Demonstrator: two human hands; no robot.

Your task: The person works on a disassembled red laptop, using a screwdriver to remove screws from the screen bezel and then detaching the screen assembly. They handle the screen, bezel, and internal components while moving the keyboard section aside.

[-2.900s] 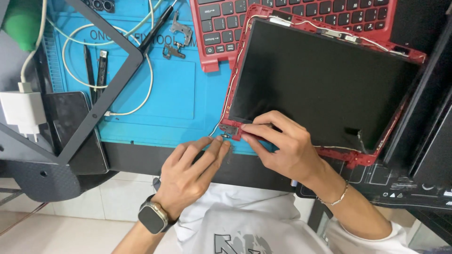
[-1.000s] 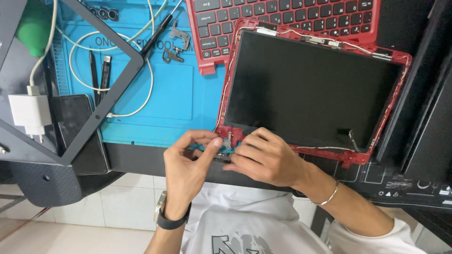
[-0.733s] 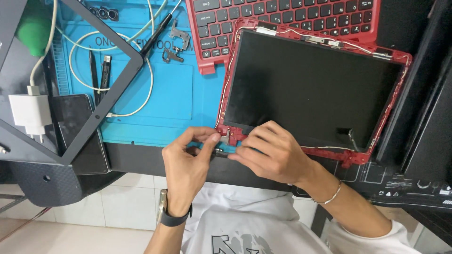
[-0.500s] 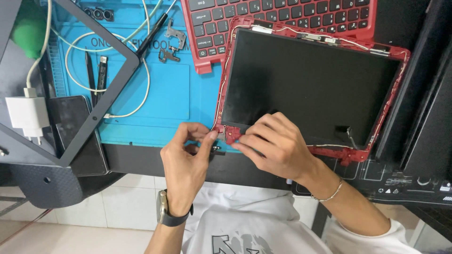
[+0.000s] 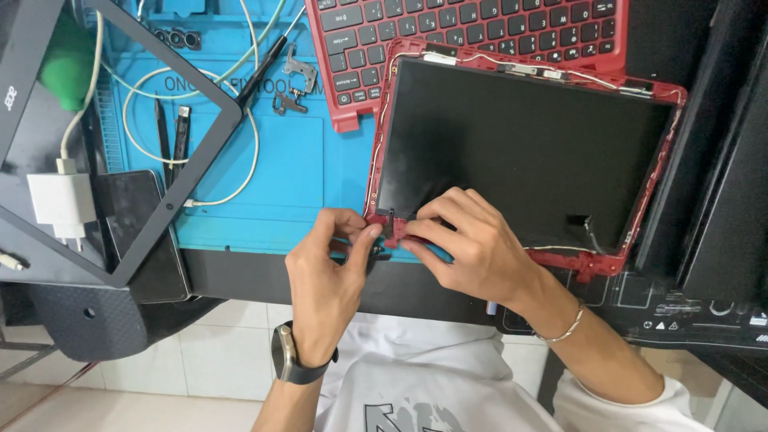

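Lid frame (image 5: 664,172), red, with dark screen panel (image 5: 520,144), is laid just right of blue mat (image 5: 296,168), its near-left corner pinched between left hand (image 5: 328,272) fingertips and right hand (image 5: 472,248) fingers, both closed on it.

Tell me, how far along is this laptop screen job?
Done, by the look of it: the grey bezel frame is off and lies on the blue mat, with two metal hinges loose beside it. In hand: the left hand and right hand pinch the near left corner of the red lid. Left: the dark screen panel sits in that lid.
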